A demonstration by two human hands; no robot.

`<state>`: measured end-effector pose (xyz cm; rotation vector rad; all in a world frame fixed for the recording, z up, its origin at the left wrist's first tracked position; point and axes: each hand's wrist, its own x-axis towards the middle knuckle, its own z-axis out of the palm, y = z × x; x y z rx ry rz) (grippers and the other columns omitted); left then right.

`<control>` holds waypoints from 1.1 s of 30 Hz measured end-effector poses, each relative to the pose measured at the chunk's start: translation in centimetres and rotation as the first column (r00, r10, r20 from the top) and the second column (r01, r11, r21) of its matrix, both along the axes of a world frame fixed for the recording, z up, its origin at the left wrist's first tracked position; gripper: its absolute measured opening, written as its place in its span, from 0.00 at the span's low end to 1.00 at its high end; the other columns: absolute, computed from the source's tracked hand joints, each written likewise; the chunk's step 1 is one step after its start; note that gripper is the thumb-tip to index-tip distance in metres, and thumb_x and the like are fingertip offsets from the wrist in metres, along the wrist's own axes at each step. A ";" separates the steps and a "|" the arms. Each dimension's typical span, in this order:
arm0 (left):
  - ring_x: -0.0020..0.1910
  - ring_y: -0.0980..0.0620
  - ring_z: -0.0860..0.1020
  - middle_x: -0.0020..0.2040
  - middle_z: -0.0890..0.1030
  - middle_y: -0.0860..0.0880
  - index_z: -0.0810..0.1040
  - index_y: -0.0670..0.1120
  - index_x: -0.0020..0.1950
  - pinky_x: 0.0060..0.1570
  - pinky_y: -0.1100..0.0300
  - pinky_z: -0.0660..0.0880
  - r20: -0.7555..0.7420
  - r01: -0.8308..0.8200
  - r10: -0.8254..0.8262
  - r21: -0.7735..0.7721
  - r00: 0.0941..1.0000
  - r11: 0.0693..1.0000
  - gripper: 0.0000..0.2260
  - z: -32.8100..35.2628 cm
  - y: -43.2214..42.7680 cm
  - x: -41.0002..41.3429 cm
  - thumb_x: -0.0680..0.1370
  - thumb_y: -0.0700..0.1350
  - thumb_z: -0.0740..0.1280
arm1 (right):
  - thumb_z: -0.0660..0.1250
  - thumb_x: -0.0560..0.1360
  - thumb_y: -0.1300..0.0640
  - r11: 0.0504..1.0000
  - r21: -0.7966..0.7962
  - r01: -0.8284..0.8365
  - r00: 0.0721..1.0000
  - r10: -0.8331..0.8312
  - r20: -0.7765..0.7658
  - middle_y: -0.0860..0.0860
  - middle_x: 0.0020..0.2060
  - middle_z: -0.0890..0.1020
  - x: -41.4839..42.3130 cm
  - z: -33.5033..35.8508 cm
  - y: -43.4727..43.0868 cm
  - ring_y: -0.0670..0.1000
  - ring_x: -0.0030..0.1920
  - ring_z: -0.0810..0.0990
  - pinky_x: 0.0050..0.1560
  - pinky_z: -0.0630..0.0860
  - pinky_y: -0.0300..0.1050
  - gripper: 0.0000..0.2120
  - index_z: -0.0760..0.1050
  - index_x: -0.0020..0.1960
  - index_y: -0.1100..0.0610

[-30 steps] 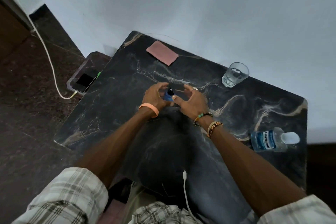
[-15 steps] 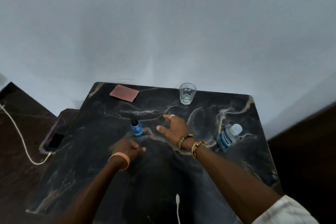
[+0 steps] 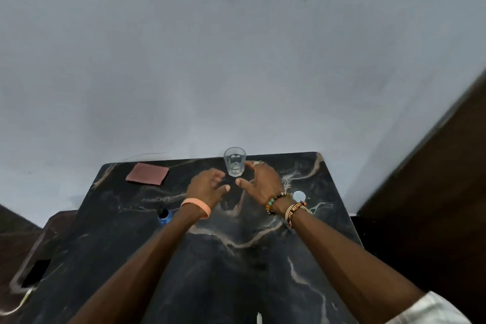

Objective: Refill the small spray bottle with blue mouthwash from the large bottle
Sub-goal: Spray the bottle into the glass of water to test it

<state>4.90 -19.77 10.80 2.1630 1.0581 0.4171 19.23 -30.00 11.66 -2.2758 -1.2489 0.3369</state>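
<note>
**Fingers (image 3: pixel 252 165) spread toward the glass (image 3: pixel 234 162), nothing gripped yet**

Nearest the camera, a white cable end (image 3: pixel 259 318) pokes in at the bottom edge, cut off by the frame, over the dark marble table (image 3: pixel 236 279). Further out, the small spray bottle (image 3: pixel 165 217) stands just left of the left forearm and well short of the hands. Across from it sits the large bottle (image 3: pixel 299 196), behind the right wrist.

Beyond these, both hands are loose and hold nothing. The left hand (image 3: pixel 207 185) hovers with relaxed fingers just short of the glass. The right hand (image 3: pixel 264 181) forms an open C, thumb in front and fingers at the glass's right side.

The step looks like taking the glass, which stands upright near the table's far edge by the wall. It would go best with the right hand wrapping the wall low down, lifting straight up and keeping the rim level, while the left stays clear.

Only the spray bottle's black top and a sliver of blue show, so its fill cannot be read. Of the large bottle only the white cap shows; standing or lying, I cannot tell. Nor can I tell whether the right fingertips touch the glass, or whether it holds liquid. A reddish pad (image 3: pixel 147 173) lies at the far left.
</note>
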 end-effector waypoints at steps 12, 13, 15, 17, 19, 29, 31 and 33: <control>0.62 0.45 0.74 0.66 0.74 0.46 0.72 0.49 0.66 0.64 0.50 0.72 -0.106 0.276 -0.255 0.350 0.961 0.895 0.22 3.1 -0.4 8.5 0.74 0.50 0.72 | 0.63 0.79 0.52 0.953 0.170 0.252 0.964 -0.264 0.046 0.54 0.70 0.71 6.4 4.3 -3.0 0.55 0.70 0.68 0.68 0.66 0.49 0.22 0.68 0.72 0.56; 0.62 0.45 0.74 0.66 0.74 0.46 0.72 0.50 0.66 0.64 0.51 0.72 -0.109 0.289 -0.268 0.367 0.957 0.884 0.22 3.1 -0.5 9.1 0.74 0.50 0.71 | 0.63 0.80 0.52 0.948 0.172 0.269 0.958 -0.281 0.052 0.54 0.70 0.71 6.8 4.5 -3.1 0.55 0.70 0.68 0.68 0.66 0.49 0.22 0.68 0.72 0.56; 0.63 0.46 0.74 0.67 0.73 0.47 0.71 0.51 0.67 0.63 0.51 0.72 -0.133 0.310 -0.280 0.389 0.951 0.867 0.22 3.0 -0.8 10.0 0.75 0.51 0.71 | 0.62 0.80 0.52 0.944 0.153 0.293 0.949 -0.306 0.071 0.54 0.70 0.71 7.5 4.7 -3.5 0.55 0.70 0.68 0.69 0.65 0.50 0.22 0.67 0.72 0.55; 0.64 0.46 0.73 0.67 0.73 0.47 0.70 0.51 0.68 0.62 0.51 0.72 -0.162 0.338 -0.298 0.399 0.941 0.852 0.22 2.8 -1.1 10.9 0.75 0.51 0.70 | 0.61 0.80 0.52 0.940 0.126 0.317 0.940 -0.329 0.089 0.54 0.71 0.71 8.2 4.7 -3.7 0.55 0.70 0.68 0.70 0.66 0.52 0.22 0.66 0.73 0.55; 0.64 0.45 0.73 0.67 0.73 0.47 0.70 0.51 0.68 0.62 0.51 0.72 -0.170 0.362 -0.320 0.401 0.932 0.842 0.22 2.5 -1.4 11.6 0.75 0.51 0.70 | 0.61 0.80 0.52 0.932 0.099 0.347 0.929 -0.357 0.102 0.54 0.71 0.71 8.7 4.6 -3.8 0.56 0.70 0.68 0.70 0.67 0.54 0.22 0.66 0.73 0.55; 0.61 0.45 0.74 0.65 0.74 0.47 0.71 0.50 0.66 0.59 0.52 0.73 -0.168 0.409 -0.373 0.398 0.912 0.821 0.20 0.0 0.0 12.6 0.76 0.49 0.69 | 0.63 0.77 0.52 0.903 -0.074 0.424 0.899 -0.409 0.159 0.56 0.63 0.77 9.8 4.1 -2.1 0.60 0.61 0.77 0.61 0.73 0.55 0.22 0.68 0.69 0.57; 0.61 0.45 0.75 0.64 0.75 0.47 0.72 0.50 0.66 0.59 0.51 0.74 -0.159 0.401 -0.368 0.386 0.916 0.831 0.19 -0.5 0.7 12.3 0.76 0.49 0.69 | 0.63 0.77 0.51 0.904 -0.102 0.415 0.900 -0.392 0.191 0.56 0.58 0.80 9.8 4.0 -1.3 0.60 0.57 0.79 0.56 0.76 0.52 0.21 0.69 0.68 0.58; 0.60 0.46 0.75 0.63 0.75 0.47 0.73 0.49 0.65 0.60 0.51 0.73 -0.136 0.379 -0.354 0.367 0.925 0.849 0.18 -1.0 1.6 11.8 0.76 0.48 0.69 | 0.63 0.77 0.51 0.910 -0.140 0.390 0.911 -0.359 0.203 0.57 0.55 0.81 9.7 3.7 -0.4 0.60 0.55 0.80 0.51 0.76 0.50 0.23 0.67 0.69 0.59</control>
